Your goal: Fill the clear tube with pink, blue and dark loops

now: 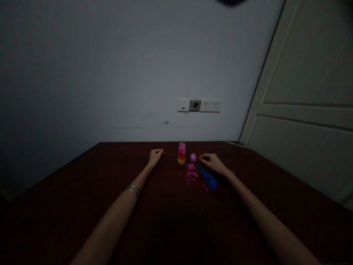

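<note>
Pink bands on dark red table, pale wall behind; both hands curled, grip unclear

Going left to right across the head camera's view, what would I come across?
Bracelet → left hand → pink-red-yellow container → small pinkish object → right hand → panelled door.

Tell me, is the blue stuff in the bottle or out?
Out: the blue stuff lies heaped on the table near the right hand, apart from the bottle.

Dim light leaves the near tabletop almost black.
</note>
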The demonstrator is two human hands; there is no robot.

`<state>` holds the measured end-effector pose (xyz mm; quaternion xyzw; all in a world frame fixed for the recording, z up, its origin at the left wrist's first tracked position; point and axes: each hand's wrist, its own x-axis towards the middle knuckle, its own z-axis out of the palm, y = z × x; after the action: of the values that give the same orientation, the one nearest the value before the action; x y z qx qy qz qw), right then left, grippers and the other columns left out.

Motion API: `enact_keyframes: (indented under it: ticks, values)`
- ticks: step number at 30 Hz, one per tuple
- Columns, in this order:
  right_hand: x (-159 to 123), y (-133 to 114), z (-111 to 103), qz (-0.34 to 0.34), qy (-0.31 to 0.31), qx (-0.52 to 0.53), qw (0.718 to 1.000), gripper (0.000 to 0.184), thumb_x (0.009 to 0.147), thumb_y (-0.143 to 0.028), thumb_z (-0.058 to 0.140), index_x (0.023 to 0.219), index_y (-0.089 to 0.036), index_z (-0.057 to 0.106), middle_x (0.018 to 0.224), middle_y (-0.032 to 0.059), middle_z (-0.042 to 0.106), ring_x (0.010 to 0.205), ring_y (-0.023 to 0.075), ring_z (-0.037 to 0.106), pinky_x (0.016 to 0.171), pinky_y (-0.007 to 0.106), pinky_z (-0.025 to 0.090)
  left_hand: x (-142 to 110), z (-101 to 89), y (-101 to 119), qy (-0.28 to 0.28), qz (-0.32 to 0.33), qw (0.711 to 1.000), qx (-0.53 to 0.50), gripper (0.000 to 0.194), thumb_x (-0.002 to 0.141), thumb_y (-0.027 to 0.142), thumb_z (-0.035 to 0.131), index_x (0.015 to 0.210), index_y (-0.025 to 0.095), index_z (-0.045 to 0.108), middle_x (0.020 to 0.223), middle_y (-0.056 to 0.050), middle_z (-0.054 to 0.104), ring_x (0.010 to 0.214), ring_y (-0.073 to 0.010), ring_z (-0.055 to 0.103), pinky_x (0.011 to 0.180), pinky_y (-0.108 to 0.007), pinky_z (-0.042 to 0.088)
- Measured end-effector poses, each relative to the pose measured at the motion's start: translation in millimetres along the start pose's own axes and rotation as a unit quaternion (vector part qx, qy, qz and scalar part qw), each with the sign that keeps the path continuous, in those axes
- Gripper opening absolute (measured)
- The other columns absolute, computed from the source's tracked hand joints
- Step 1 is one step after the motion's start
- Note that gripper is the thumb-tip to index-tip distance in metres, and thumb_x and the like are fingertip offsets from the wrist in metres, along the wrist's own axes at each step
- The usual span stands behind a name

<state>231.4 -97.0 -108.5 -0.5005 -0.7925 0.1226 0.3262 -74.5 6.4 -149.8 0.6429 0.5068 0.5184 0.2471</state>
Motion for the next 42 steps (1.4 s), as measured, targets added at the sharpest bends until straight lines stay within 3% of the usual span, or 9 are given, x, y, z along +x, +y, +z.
enact_keyframes:
  ticks: [7, 10, 13, 16, 19, 24, 30, 37, 42]
  values:
    - [-10.1, 0.1, 6.9, 0.022, -0.011, -0.002, 1.0, 0.024, 0.077, -0.022, 0.047, 0.093, -0.015, 0.064, 0.094, 0.0071, 0.066, 0.084, 0.0181, 0.06, 0.077, 0.029, 0.044, -6.7, -12.9, 32.2, 0.121, 0.044, 0.988, 0.084, 0.036, 0.076, 0.035, 0.036, 0.054, 0.014, 0.056, 0.056, -0.002, 0.054, 0.061, -0.0131, 0.049, 0.058, -0.021, 0.034]
    - [-11.4, -2.0, 7.3, 0.008, 0.003, -0.002, 1.0, 0.027, 0.078, -0.024, 0.046, 0.1, -0.015, 0.061, 0.095, 0.0075, 0.065, 0.084, 0.0171, 0.059, 0.077, 0.028, 0.044, -6.0, -18.5, 64.4, 0.19, 0.069, 0.977, 0.072, 0.034, 0.077, 0.029, 0.033, 0.054, 0.014, 0.052, 0.053, -0.001, 0.049, 0.056, -0.0115, 0.045, 0.056, -0.022, 0.033]
    - [-11.8, -3.8, 7.7, -0.002, 0.017, -0.009, 1.0, 0.03, 0.08, -0.026, 0.045, 0.104, -0.015, 0.059, 0.092, 0.0072, 0.065, 0.081, 0.016, 0.059, 0.074, 0.027, 0.043, -15.2, -16.8, 110.4, 0.18, 0.149, 0.972, 0.034, 0.035, 0.079, 0.029, 0.034, 0.052, 0.014, 0.051, 0.052, -0.001, 0.046, 0.054, -0.0108, 0.042, 0.054, -0.022, 0.032]
    - [-12.1, -4.3, 8.0, 0.006, 0.018, -0.016, 1.0, 0.032, 0.081, -0.029, 0.045, 0.108, -0.017, 0.056, 0.088, 0.0059, 0.065, 0.074, 0.0152, 0.059, 0.07, 0.026, 0.043, -41.1, -5.1, 157.8, -0.017, 0.256, 0.966, 0.035, 0.036, 0.081, 0.031, 0.036, 0.06, 0.012, 0.058, 0.056, -0.002, 0.052, 0.056, -0.0111, 0.045, 0.055, -0.022, 0.033]
    - [-12.8, -3.9, 7.4, 0.013, 0.01, -0.014, 1.0, 0.035, 0.078, -0.028, 0.049, 0.11, -0.016, 0.054, 0.085, 0.0056, 0.065, 0.072, 0.0154, 0.058, 0.067, 0.026, 0.043, -74.5, 15.5, 185.1, -0.326, 0.355, 0.869, 0.114, 0.02, 0.074, 0.03, 0.052, 0.078, 0.016, 0.065, 0.065, -0.001, 0.06, 0.058, -0.0112, 0.05, 0.055, -0.022, 0.035]
    - [-14.2, -3.1, 7.0, 0.01, -0.005, -0.01, 1.0, 0.037, 0.076, -0.024, 0.051, 0.112, -0.016, 0.052, 0.079, 0.0045, 0.063, 0.069, 0.0143, 0.058, 0.064, 0.024, 0.042, -109.6, 51.7, 171.9, -0.405, 0.441, 0.76, 0.252, 0.008, 0.071, 0.021, 0.057, 0.075, 0.02, 0.064, 0.066, -0.002, 0.062, 0.057, -0.0123, 0.053, 0.049, -0.023, 0.033]
    - [-11.7, 6.9, 14.2, -0.004, 0.019, 0.011, 1.0, 0.04, 0.076, -0.027, 0.053, 0.115, -0.019, 0.049, 0.073, 0.0015, 0.062, 0.064, 0.0129, 0.057, 0.061, 0.024, 0.043, -118.2, 68.4, 146.3, -0.43, 0.483, 0.691, 0.323, 0.012, 0.074, 0.024, 0.056, 0.082, 0.018, 0.062, 0.073, -0.004, 0.064, 0.061, -0.0144, 0.057, 0.05, -0.024, 0.037]
    - [-11.5, 10.5, 18.1, -0.021, 0.028, 0.022, 0.999, 0.042, 0.076, -0.026, 0.052, 0.118, -0.02, 0.047, 0.073, 0.0007, 0.063, 0.062, 0.0128, 0.057, 0.061, 0.024, 0.043, -119.4, 73.3, 136.8, -0.398, 0.498, 0.685, 0.352, 0.012, 0.077, 0.021, 0.052, 0.084, 0.017, 0.062, 0.076, -0.006, 0.065, 0.064, -0.0149, 0.058, 0.055, -0.024, 0.041]
    - [-12.4, 7.5, 16.5, -0.022, 0.027, 0.017, 0.999, 0.041, 0.076, -0.025, 0.051, 0.117, -0.02, 0.048, 0.073, 0.0006, 0.062, 0.062, 0.0125, 0.056, 0.06, 0.024, 0.043, -116.5, 69.3, 136.2, -0.402, 0.472, 0.712, 0.329, 0.013, 0.078, 0.022, 0.05, 0.083, 0.017, 0.061, 0.078, -0.005, 0.064, 0.066, -0.0144, 0.058, 0.056, -0.023, 0.04]
